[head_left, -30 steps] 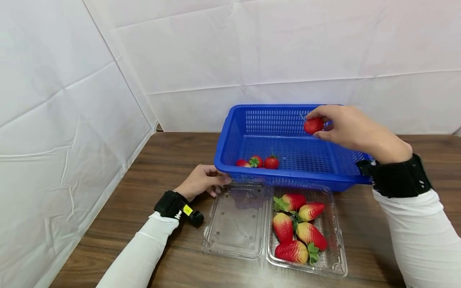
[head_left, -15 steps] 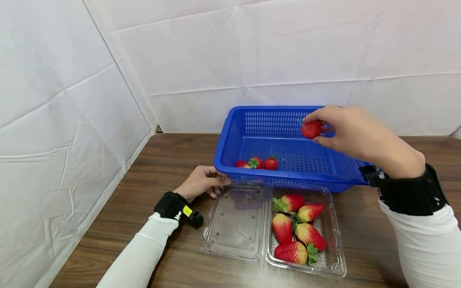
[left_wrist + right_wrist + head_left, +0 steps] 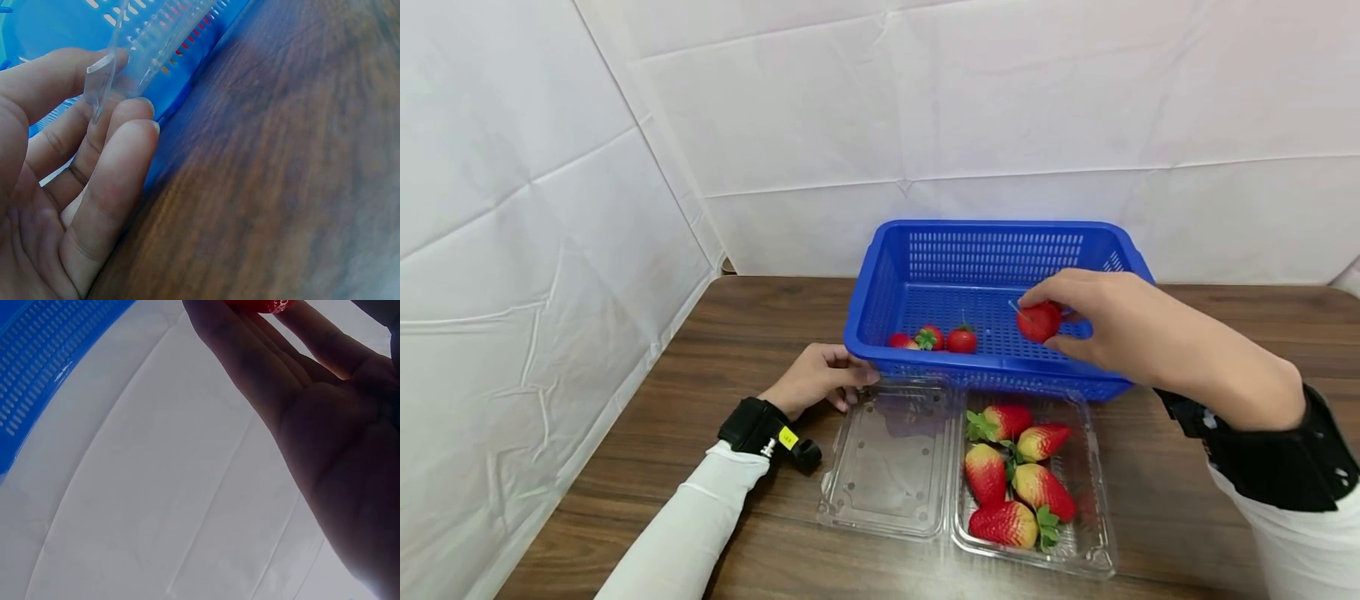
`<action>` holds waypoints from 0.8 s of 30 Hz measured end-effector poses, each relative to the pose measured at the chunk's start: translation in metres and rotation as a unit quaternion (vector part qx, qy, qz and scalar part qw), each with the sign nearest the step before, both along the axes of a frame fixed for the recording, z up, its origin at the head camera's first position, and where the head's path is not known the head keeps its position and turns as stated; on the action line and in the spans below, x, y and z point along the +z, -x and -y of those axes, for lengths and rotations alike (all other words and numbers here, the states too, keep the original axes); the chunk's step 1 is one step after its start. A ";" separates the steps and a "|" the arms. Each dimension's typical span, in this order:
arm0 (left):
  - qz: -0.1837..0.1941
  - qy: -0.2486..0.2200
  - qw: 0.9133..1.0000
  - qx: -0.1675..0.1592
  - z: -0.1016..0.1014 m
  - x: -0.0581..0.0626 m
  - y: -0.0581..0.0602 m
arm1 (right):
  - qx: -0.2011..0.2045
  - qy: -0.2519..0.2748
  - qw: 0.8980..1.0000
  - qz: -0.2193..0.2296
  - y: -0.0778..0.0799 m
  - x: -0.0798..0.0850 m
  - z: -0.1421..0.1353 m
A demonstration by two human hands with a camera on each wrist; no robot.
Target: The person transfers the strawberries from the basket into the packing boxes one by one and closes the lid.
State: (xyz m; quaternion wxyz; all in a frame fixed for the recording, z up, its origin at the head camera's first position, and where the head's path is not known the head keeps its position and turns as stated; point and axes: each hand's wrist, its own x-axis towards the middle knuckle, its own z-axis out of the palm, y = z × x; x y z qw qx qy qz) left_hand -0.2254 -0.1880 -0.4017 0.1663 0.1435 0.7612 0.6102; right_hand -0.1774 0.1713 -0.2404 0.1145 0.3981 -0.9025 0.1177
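Observation:
My right hand (image 3: 1120, 321) pinches a round red strawberry (image 3: 1038, 323) with a thin stem, over the front right of the blue basket (image 3: 1002, 362). In the right wrist view only the lower edge of the strawberry (image 3: 262, 305) shows at the top. My left hand (image 3: 822, 380) pinches the far left corner of the clear lid (image 3: 891, 467); the left wrist view shows the lid's bent plastic tab (image 3: 100, 78) between thumb and fingers. Right of the lid, the clamshell's tray (image 3: 1086, 550) holds several red and yellowish strawberries (image 3: 1003, 525), some with green leaves.
A few red fruits (image 3: 962, 339) lie in the basket's front left corner. The basket stands right behind the clamshell on the brown wooden table (image 3: 730, 333). White sheeting (image 3: 805, 125) rises behind and at the left.
My right hand has come down and nearer with the strawberry, from above the basket's right side toward its front. My left hand stays on the lid corner.

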 end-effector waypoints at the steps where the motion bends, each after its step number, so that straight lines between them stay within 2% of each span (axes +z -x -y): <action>1: 0.000 0.000 1.000 -0.001 0.000 0.000 0.000 | 0.001 -0.004 1.000 0.002 -0.003 -0.001 0.000; 7: -0.003 0.003 1.000 -0.007 0.002 -0.001 0.001 | 0.016 -0.013 0.999 0.025 -0.017 -0.003 0.005; 14: -0.008 0.005 1.000 -0.006 0.003 0.001 0.001 | 0.036 -0.017 0.998 0.046 -0.025 -0.003 0.014; 24: -0.004 0.013 1.000 -0.006 0.001 0.001 0.000 | 0.029 -0.048 0.989 0.140 -0.032 -0.005 0.022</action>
